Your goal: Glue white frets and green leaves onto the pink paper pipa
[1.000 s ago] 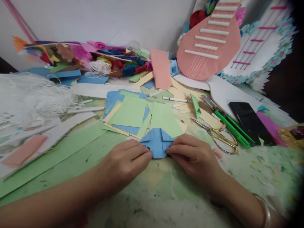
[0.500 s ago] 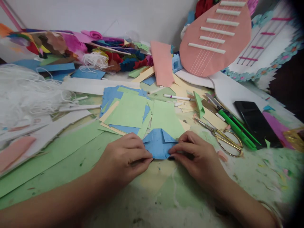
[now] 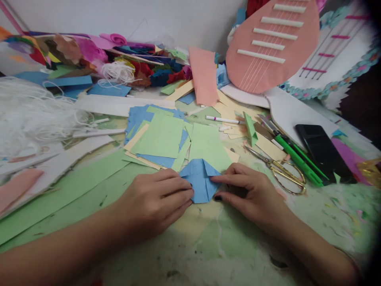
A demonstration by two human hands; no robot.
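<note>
A folded blue sheet of paper (image 3: 203,183) lies on the table with creased flaps at its upper corners and a vertical crease down the middle. My left hand (image 3: 163,196) closes over its left edge, fingers together; the thumb is mostly hidden. On the right side, my right hand (image 3: 248,188) rests its index fingertip on the paper, with the dark-nailed thumb apart below, just off the lower right edge. Directly behind the folded paper are green paper squares (image 3: 160,135), stacked over blue and cream sheets.
To the right lie gold-handled scissors (image 3: 279,169), a green craft knife (image 3: 297,159) and a black phone (image 3: 323,151). A white marker (image 3: 224,120) lies behind. White string (image 3: 29,115) heaps at left. A pink instrument-shaped cutout (image 3: 272,47) leans at the back.
The paper's lower right corner is now folded in, and its lower outline is narrower. My right thumb and index finger have parted; my left fingers have come further over the paper.
</note>
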